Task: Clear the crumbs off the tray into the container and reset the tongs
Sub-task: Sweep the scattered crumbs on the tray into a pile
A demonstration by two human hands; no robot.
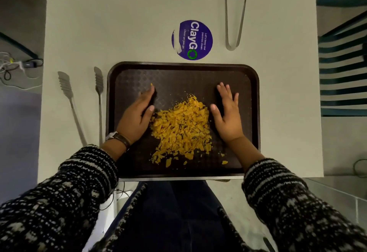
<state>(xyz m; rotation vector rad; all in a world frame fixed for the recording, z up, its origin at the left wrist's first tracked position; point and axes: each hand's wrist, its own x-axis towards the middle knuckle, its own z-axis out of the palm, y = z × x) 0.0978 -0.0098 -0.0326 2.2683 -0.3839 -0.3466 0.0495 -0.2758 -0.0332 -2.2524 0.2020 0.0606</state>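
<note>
A dark brown tray (252, 96) lies on the white table in front of me. A heap of orange-yellow crumbs (181, 126) sits in its middle, with a few loose bits toward the near edge. My left hand (137, 118) rests on edge against the left side of the heap, fingers together. My right hand (227, 116) lies flat at the right side of the heap, fingers slightly spread. Neither hand holds anything. One pair of metal tongs (73, 102) lies left of the tray. A second pair of tongs (234, 13) lies at the far right of the table. No container is in view.
A round purple sticker (192, 40) is stuck to the white table (119, 23) just beyond the tray. A striped chair (341, 68) stands to the right. Cables and a charger (23, 64) lie on the floor to the left.
</note>
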